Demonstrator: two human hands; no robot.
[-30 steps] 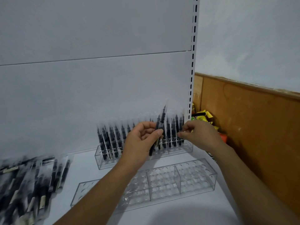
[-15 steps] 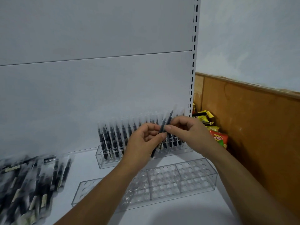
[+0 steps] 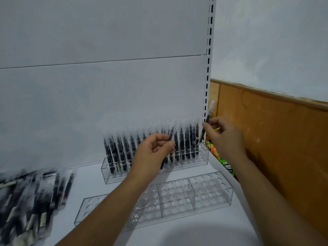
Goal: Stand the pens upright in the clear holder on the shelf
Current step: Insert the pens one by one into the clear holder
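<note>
A clear holder [image 3: 204, 158] stands at the back of the white shelf, with several black pens upright in it. My left hand [image 3: 152, 153] pinches a black pen [image 3: 170, 137], tilted, in front of the holder's middle. My right hand [image 3: 223, 137] pinches another black pen [image 3: 207, 118] with a clear cap, nearly upright, above the holder's right end. A second clear holder [image 3: 213, 190] lies nearer to me, with no pens in its holes.
Several loose black pens [image 3: 30, 197] are piled at the left of the shelf. A slotted white upright [image 3: 208, 68] ends the shelf's back panel on the right. Beyond it are coloured packets [image 3: 221, 157] and a brown wooden panel [image 3: 275, 139].
My right hand has taken one pen from beside my left hand and moved right and up with it. My left hand keeps its own pen in about the same place.
</note>
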